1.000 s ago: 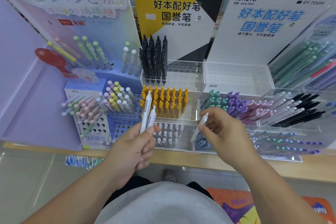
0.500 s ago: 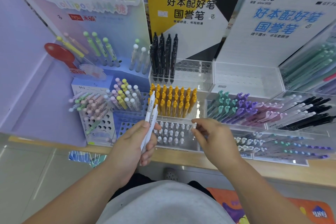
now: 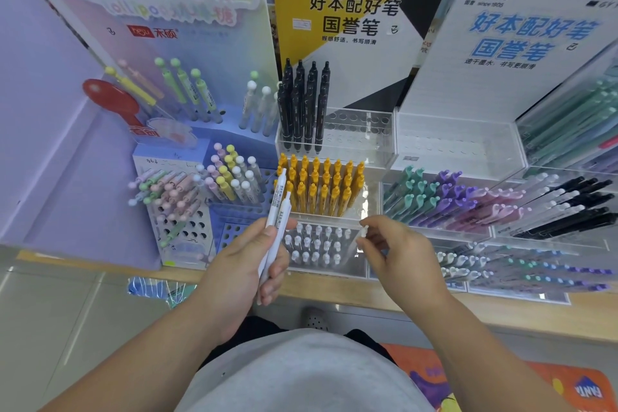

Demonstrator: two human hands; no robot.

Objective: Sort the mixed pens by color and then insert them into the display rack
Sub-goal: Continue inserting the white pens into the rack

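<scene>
So, tabletop (image 3: pixel 334 291) carried clear display rack (image 3: pixel 368 140), mostly sorted by look of it: black pens (image 3: pixel 304 110) up back beside plenty of empty holes, yellow pens (image 3: pixel 321 187) filling middle tier, white pens (image 3: pixel 314 246) in front tier. Left hand (image 3: pixel 240 271) had fingers wrapped round two spare white pens (image 3: pixel 276 221), upright near yellow block. Right hand (image 3: pixel 404 254) had fingers pinching single white pen (image 3: pixel 363 234) at front tier's right end, seemingly half-slotted. Guess three whites were left, at least.

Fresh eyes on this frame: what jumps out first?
The block of yellow pens standing mid-rack, below the yellow KOKUYO sign. In front, the left hand holds two white pens upright; the right hand pinches another white pen by the tray of white pens.
</scene>
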